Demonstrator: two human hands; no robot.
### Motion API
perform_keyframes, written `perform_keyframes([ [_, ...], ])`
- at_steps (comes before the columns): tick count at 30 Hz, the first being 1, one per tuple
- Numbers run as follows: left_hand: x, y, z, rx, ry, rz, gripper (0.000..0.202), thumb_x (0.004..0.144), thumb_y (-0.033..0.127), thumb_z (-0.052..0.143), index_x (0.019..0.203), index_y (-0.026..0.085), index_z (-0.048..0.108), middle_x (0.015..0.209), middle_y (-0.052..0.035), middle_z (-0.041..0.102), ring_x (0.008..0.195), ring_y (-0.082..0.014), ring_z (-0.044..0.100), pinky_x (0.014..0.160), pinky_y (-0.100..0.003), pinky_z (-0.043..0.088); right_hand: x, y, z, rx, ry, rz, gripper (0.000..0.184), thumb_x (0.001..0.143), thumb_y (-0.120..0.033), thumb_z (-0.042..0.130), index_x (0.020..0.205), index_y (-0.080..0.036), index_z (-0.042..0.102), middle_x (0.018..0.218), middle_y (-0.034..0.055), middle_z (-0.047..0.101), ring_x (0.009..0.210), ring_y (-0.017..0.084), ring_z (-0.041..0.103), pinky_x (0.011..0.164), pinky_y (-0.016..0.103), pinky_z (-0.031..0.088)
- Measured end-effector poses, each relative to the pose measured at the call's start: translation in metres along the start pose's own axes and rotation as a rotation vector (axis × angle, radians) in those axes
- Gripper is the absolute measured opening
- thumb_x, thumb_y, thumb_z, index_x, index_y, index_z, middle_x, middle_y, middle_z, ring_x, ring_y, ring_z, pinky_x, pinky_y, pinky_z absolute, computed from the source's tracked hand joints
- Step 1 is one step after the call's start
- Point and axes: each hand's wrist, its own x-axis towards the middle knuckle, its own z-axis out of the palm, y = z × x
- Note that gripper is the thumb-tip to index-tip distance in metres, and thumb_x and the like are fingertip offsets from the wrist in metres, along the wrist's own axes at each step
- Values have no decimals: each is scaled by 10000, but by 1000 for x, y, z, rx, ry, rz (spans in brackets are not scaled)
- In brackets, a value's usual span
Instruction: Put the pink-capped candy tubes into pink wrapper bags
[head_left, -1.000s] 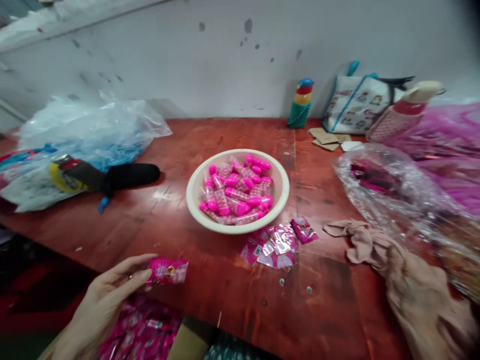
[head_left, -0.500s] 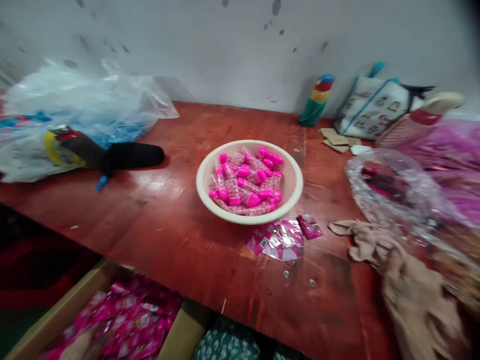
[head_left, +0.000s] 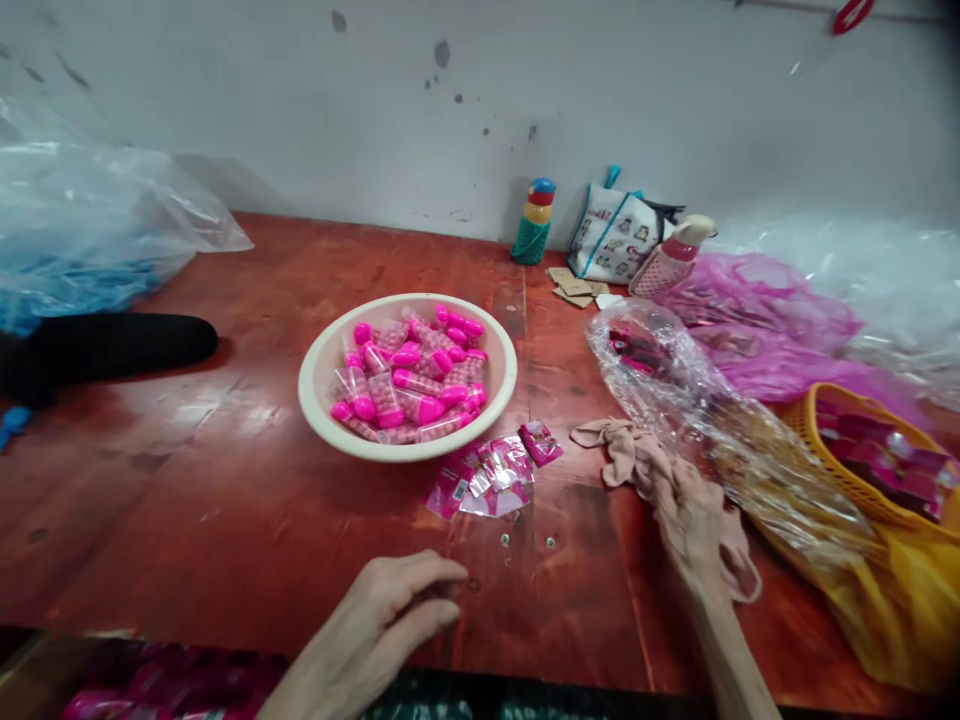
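My left hand (head_left: 390,615) rests at the near edge of the red wooden table (head_left: 225,500), fingers loosely bent, fingertips on the wood, nothing in it. My right hand (head_left: 694,515) lies on the table to the right, wrapped in beige stocking-like fabric (head_left: 637,455) that hides its fingers. Between the hands, a little further out, lies a small pile of pink foil packets (head_left: 491,475). Behind them stands a cream bowl (head_left: 319,395) filled with pink-capped clear capsules (head_left: 409,375). Two tiny metal bits (head_left: 550,542) lie near my left fingertips.
A box of pink packets (head_left: 172,685) sits below the table edge. At right are a clear plastic bag (head_left: 675,370), a yellow basket (head_left: 840,455) and pink plastic (head_left: 757,320). A black cylinder (head_left: 112,345) and a blue-filled bag (head_left: 82,240) lie left. A bottle (head_left: 534,222) and a tote (head_left: 619,235) stand by the wall.
My left hand held a pink packet at the table edge, dropped toward the box below, and now rests with nothing in it on the table. The view has swung right, showing the yellow basket.
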Motion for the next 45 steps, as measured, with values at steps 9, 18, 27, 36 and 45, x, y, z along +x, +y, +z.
perform_keyframes([
  [9,53,23,57,-22,-68,154,174,774,269,575,883,255,710,855,-45,701,814,-223,604,739,-288,439,15,-100,6,128,-25,-7,312,885,-343,396,1029,-159,602,1042,145,544,997,309,414,886,470,307],
  [18,95,17,71,-82,157,180,203,752,264,578,927,213,666,849,-68,673,796,-234,600,714,-318,446,4,-122,34,449,-205,32,151,830,-271,497,729,-174,553,761,64,585,763,226,503,719,364,394],
  [27,112,24,80,-87,92,205,62,752,198,608,690,190,604,793,-22,584,784,-189,557,747,-317,412,-9,-117,-3,685,-350,63,100,771,-211,568,677,-179,554,695,22,582,697,189,519,638,287,386],
  [36,104,15,68,-317,-107,76,153,805,222,531,779,127,649,628,-14,613,565,-133,567,551,-240,459,-14,-123,-16,865,-432,147,129,835,-243,546,724,-181,568,679,-2,591,626,145,526,579,233,397],
  [45,96,11,71,-203,-60,211,173,776,105,545,869,163,680,702,-29,660,629,-155,598,617,-263,464,-13,-123,-21,935,-501,146,117,828,-250,575,746,-176,615,680,-7,595,632,134,526,573,213,387],
])
